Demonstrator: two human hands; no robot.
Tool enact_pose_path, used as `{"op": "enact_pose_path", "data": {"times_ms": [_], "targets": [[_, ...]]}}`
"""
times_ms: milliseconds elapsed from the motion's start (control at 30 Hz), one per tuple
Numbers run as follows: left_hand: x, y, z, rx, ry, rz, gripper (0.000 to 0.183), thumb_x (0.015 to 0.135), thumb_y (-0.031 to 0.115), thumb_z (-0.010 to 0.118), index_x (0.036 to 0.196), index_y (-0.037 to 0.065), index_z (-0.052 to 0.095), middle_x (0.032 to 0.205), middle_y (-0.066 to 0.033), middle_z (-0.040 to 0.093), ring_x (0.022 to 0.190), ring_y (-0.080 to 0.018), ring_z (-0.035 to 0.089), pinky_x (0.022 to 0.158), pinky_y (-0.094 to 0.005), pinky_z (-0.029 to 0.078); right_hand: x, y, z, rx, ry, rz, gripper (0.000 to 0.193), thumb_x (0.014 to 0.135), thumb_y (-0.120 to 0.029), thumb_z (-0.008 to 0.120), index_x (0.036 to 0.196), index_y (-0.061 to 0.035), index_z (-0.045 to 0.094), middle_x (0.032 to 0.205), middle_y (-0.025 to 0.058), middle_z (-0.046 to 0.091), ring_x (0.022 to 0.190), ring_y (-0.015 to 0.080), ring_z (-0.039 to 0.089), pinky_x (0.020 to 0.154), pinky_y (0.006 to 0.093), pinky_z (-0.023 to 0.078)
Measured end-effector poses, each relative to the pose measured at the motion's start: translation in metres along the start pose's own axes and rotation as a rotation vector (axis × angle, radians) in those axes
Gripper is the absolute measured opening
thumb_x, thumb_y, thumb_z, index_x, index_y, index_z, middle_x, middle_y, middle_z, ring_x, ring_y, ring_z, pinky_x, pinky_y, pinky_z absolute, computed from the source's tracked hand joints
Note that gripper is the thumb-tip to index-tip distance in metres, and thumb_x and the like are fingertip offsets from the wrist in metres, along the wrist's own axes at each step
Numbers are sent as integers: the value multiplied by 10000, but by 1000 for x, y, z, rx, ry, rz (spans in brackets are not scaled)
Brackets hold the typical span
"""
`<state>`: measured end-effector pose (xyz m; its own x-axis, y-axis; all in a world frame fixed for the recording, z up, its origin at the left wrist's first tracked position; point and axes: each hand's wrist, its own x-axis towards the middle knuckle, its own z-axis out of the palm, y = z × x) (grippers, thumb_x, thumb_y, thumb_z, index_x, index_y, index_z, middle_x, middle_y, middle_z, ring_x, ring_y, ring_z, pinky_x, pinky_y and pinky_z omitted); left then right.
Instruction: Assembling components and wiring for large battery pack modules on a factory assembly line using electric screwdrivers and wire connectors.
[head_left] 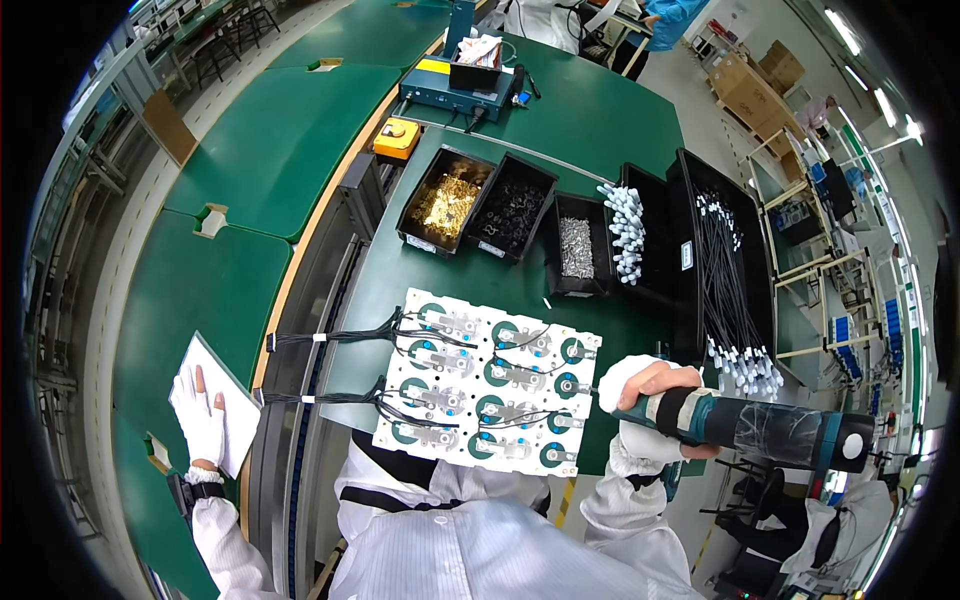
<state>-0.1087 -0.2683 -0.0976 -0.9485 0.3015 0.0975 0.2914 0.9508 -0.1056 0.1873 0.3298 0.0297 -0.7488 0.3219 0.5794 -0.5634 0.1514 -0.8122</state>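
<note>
We are seeing the board (pixel 478 385) before the bins (pixel 577 286), the drill (pixel 765 430) on its right, the sheet (pixel 240 420) on its left.

The panel (pixel 535 460) looks like matt white plastic, carrying dull silvery metal brackets (pixel 440 361). Clockwise from it: at twelve, brassy metal pieces (pixel 447 205) gleam in a smooth black plastic bin (pixel 462 165); at one, small fasteners (pixel 577 248) show bright bare metal; at three, the power driver (pixel 770 430) has dark plastic under glossy, wrinkled wrap; at six, the smock (pixel 480 555) is fine-striped cloth; at nine, the left hand (pixel 202 425) wears white cloth against a smooth, paper-like sheet (pixel 238 425).
</note>
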Motion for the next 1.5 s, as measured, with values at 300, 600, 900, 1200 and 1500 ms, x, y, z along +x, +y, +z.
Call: {"op": "enact_pose_path", "data": {"times_ms": [300, 600, 900, 1200, 1500], "targets": [[30, 129, -119, -587, 356, 2, 460, 935, 12, 561, 1387, 80, 601, 1453, -171, 543, 1373, -349, 472, 1176, -460, 321, -3, -30, -4, 358, -373, 258, 715, 829, -528, 693, 1198, 60, 519, 1037, 250, 640, 968, 334, 644, 920, 443, 518], [-24, 355, -202, -891, -131, 1059, 216, 856, 172, 720, 1063, 124, 681, 973, -36, 672, 855, -238, 625, 728, -373, 494, -8, -12, -5, 315, -466, 204, 717, 821, -534, 677, 1189, 66, 537, 1025, 242, 638, 923, 332, 647, 883, 468, 518], [-42, 398, -178, -788, -59, 1129, 57, 854, 170, 643, 874, 117, 631, 893, -45, 606, 851, -229, 624, 718, -365, 513, -3, -55, 16, 94, -326, 86, 203, 988, -150, 622, 1128, -26, 543, 906, 222, 658, 837, 375, 677, 856, 534, 544], [44, 403, -212, -1212, -354, 1114, 190, 898, 196, 746, 1012, 44, 744, 849, -81, 702, 744, -227, 675, 691, -337, 533, -37, -29, 24, 481, -215, 169, 317, 1044, -191, 529, 1095, 114, 599, 980, 258, 679, 801, 338, 645, 767, 442, 556], [98, 498, -205, -1273, -305, 859, 284, 913, 257, 700, 1076, 27, 737, 861, -122, 733, 783, -201, 694, 753, -317, 543, -29, -9, -9, 423, -720, 310, 268, 1006, -103, 628, 1123, 138, 623, 1053, 291, 677, 959, 431, 652, 898, 527, 526]]}}
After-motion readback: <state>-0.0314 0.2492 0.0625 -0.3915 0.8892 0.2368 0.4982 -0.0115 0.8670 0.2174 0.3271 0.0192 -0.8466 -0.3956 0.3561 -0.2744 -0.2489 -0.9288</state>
